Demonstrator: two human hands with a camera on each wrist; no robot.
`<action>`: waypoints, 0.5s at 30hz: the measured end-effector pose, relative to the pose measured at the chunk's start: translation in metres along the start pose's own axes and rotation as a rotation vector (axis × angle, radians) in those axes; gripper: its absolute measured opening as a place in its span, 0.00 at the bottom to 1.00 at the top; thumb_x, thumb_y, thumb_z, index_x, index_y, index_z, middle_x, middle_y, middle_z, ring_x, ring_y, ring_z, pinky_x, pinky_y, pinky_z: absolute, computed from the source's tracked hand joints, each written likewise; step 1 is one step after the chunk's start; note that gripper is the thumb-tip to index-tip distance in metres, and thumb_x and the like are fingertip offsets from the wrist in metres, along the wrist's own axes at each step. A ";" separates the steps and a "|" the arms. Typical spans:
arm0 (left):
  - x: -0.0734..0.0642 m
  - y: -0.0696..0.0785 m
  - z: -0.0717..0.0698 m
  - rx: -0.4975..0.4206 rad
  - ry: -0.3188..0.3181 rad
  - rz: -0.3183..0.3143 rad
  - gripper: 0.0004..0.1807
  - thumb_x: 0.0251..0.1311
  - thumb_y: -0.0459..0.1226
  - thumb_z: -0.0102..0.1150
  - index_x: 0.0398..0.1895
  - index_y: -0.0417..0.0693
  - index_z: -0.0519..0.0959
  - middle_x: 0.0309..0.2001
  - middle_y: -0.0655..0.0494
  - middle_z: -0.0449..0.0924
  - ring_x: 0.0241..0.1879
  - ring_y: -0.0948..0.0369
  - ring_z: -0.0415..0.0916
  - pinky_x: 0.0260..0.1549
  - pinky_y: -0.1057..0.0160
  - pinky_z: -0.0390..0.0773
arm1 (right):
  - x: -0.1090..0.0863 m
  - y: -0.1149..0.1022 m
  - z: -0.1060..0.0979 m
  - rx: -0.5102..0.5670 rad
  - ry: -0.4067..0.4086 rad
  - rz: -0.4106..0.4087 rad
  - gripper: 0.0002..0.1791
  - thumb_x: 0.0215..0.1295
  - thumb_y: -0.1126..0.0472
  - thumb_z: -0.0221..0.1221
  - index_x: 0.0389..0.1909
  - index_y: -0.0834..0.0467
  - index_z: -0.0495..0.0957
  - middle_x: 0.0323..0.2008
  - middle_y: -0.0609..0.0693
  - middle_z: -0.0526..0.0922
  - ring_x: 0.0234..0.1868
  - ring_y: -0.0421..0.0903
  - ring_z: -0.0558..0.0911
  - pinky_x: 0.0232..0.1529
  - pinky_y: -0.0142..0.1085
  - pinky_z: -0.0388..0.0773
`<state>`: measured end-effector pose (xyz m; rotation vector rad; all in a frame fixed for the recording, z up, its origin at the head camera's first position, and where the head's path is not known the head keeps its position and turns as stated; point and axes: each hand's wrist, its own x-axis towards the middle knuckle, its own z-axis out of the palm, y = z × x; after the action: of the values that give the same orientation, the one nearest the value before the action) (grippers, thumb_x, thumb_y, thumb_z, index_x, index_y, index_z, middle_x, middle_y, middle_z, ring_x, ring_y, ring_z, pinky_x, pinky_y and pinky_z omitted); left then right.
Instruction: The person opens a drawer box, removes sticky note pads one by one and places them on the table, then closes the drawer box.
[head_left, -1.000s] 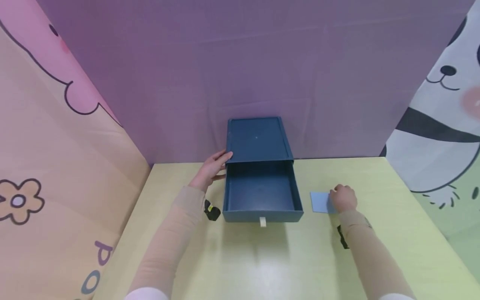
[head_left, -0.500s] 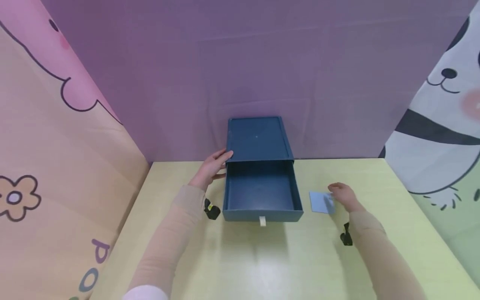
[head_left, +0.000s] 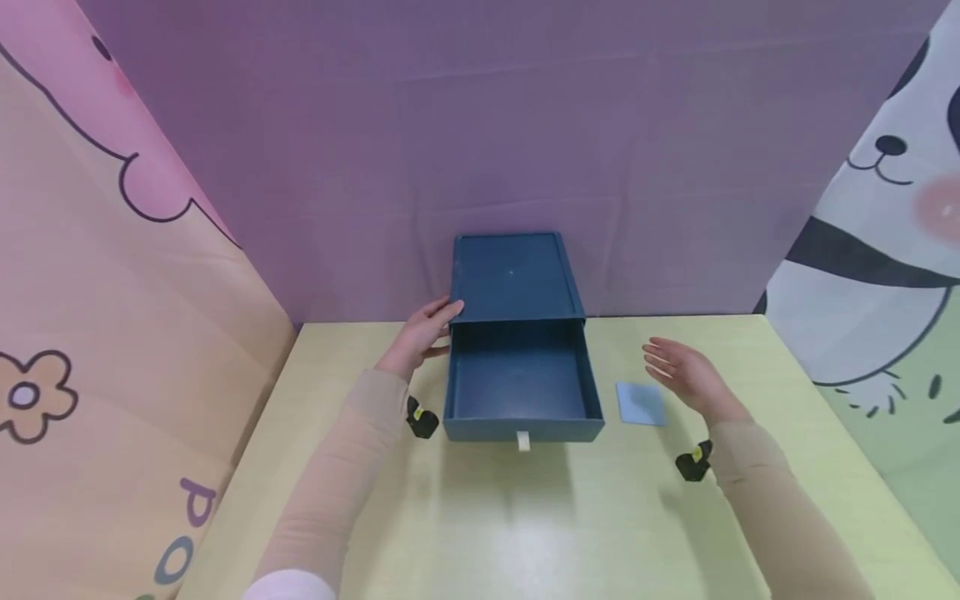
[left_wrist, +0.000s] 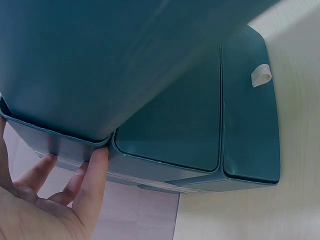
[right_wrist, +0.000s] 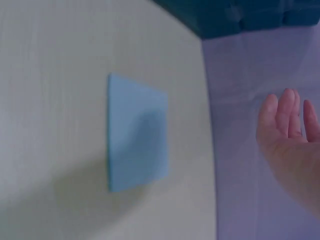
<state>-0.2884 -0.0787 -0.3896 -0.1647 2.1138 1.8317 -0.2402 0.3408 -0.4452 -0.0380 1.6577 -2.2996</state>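
A dark blue drawer unit stands against the back wall, its top drawer pulled far out and bare inside. My left hand rests on the unit's left front edge, thumb at the top corner. In the left wrist view, the extended fingers press their tips against the side wall. A flat light-blue square lies on the table right of the drawer; in the right wrist view the light-blue square carries a shadow. My right hand hovers above and right of it, fingers extended, holding nothing.
The pulled-out drawer overhangs the pale table and has a white pull tab. Lower shut drawers show in the left wrist view. Purple cloth hangs behind, with printed cloths at both sides.
My right hand has risen off the light-blue square and drawn back rightward, its curled fingers straightening. The square now lies in full view. The left hand and drawer have stayed put.
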 end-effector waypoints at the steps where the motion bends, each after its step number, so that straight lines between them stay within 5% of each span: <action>1: -0.001 0.000 0.000 0.004 0.000 0.004 0.40 0.60 0.59 0.54 0.73 0.60 0.55 0.73 0.52 0.55 0.68 0.49 0.60 0.60 0.50 0.69 | 0.000 -0.004 0.005 0.032 -0.031 -0.013 0.16 0.77 0.62 0.36 0.43 0.49 0.74 0.42 0.39 0.82 0.45 0.33 0.80 0.50 0.26 0.75; 15: -0.002 0.001 0.001 -0.010 0.008 -0.007 0.38 0.61 0.57 0.54 0.73 0.61 0.56 0.73 0.53 0.55 0.67 0.50 0.60 0.60 0.49 0.70 | -0.019 -0.036 0.089 0.212 -0.480 -0.293 0.25 0.75 0.71 0.29 0.54 0.63 0.76 0.52 0.53 0.80 0.55 0.45 0.79 0.59 0.36 0.73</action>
<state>-0.2867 -0.0780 -0.3879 -0.1821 2.1066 1.8410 -0.2127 0.2738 -0.3788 -0.7675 1.2232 -2.4034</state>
